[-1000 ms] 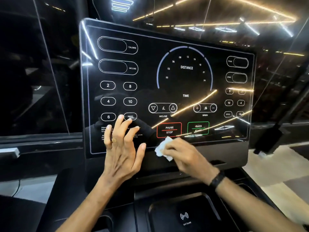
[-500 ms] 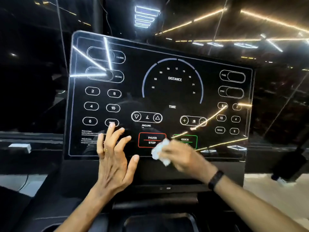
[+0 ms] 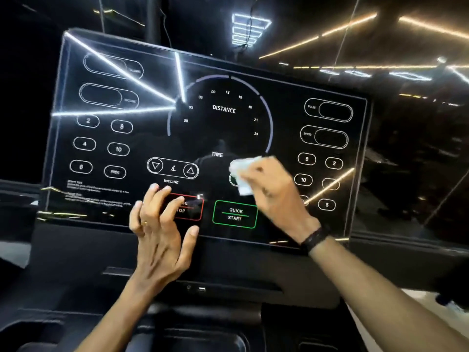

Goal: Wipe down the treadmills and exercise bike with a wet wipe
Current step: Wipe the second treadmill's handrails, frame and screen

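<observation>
One treadmill console (image 3: 203, 138), one wet wipe (image 3: 241, 171), two hands, one wristband (image 3: 313, 240), one ring (image 3: 144, 223).

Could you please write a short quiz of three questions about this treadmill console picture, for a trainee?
1. True or false: the right hand holds the wet wipe on the console screen.
2. Which button do the left hand fingers partly cover: A) QUICK START, B) PAUSE/STOP, C) PROG?
3. Fill in: the right wrist wears a black ____.

Key:
1. True.
2. B: the red PAUSE/STOP button is partly hidden; the green QUICK START button is fully visible.
3. Band: wristband.
</observation>
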